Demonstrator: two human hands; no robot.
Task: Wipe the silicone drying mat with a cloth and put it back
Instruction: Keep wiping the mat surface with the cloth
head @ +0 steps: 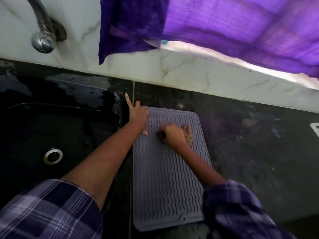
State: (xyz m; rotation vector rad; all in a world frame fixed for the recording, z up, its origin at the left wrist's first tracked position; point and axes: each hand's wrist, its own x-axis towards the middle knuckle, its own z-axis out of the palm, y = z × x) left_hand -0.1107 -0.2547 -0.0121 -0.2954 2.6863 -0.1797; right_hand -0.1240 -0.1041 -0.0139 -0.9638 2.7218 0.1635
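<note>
Dark, shiny stone makes up the table (241, 144), with a white marble wall behind it and a purple cloth hanging from a ledge (224, 26) far above the hands. The grey silicone drying mat with wavy ridges (165, 169) lies flat on the table, right under both hands. The job looks like it is in the middle: the wiping is going on now, near the top end of the mat, and it is hard to tell which parts are clean already because nothing shows wet or dry marks on it. The lower end, closer to the person, may still need a wipe. After that, the mat still has to be put back in its place. The right hand (172, 133) is curled tight around a small tan cloth (188, 133) and presses it down on the mat; this hand is a bit blurry, so it seems to be rubbing. The left hand (138, 116) rests on the top left corner of the mat with one finger pointing straight out, as if to keep the mat from sliding. A black sink with a round metal drain (51, 135) sits just left of the left hand, under a silver tap (43, 31).
</note>
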